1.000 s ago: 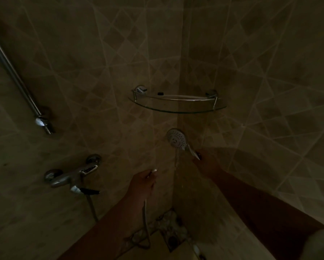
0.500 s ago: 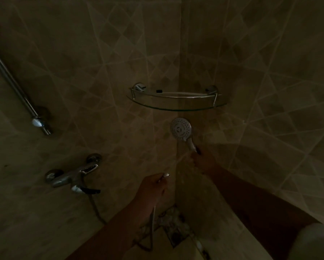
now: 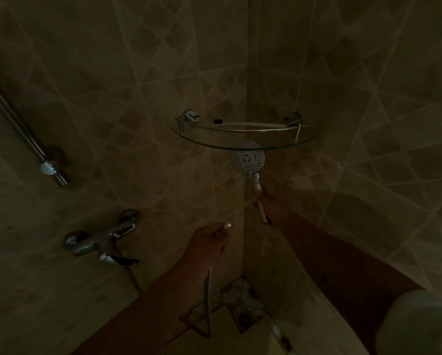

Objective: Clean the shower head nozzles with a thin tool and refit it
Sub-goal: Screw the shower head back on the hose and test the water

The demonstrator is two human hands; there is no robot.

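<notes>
The white round shower head (image 3: 248,158) faces me, its nozzle face just under the glass corner shelf. My right hand (image 3: 273,204) grips its handle from below. My left hand (image 3: 209,243) is lower and to the left, closed around the metal shower hose (image 3: 209,301), whose pale end fitting pokes out above my fingers. The hose hangs down from that hand toward the floor. The light is dim, and I see no thin tool.
A glass corner shelf (image 3: 243,143) with chrome rail is fixed across the tiled corner. A chrome mixer tap (image 3: 99,238) sits on the left wall, and a chrome slide rail (image 3: 22,131) runs diagonally above it. A floor drain (image 3: 243,316) lies below.
My right hand has lifted the shower head upward and slightly right, up to the shelf's underside. My left hand with the hose has shifted a little right.
</notes>
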